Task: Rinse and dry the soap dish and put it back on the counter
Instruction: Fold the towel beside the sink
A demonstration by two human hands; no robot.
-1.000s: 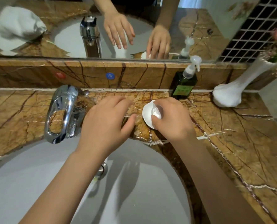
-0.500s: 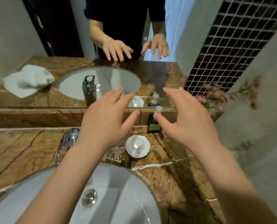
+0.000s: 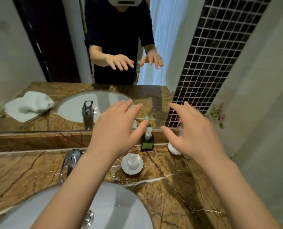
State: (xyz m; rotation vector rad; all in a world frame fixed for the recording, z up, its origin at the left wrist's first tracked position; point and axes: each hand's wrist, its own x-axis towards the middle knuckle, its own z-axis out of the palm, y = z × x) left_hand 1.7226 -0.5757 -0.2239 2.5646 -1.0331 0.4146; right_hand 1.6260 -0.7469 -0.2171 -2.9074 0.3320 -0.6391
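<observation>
Left fingers: the fingers (image 3: 129, 104) of the left hand (image 3: 116, 129) are spread wide and nothing is held.
Right fingers: the right hand (image 3: 192, 131) is likewise splayed and empty, raised clear of the counter (image 3: 178, 195).
Soap dish: the soap dish (image 3: 132, 163) is set upright on the counter, below the gap between the hands; it is touched by neither.
Neighbours: a green pump bottle (image 3: 147, 141) is seen just at its 1 o'clock, the tap (image 3: 70, 161) well off at 9 o'clock, the basin (image 3: 112, 212) near at 7 o'clock.
Reading: the task is judged done, the hands being lifted away so the dish is left undisturbed.
</observation>
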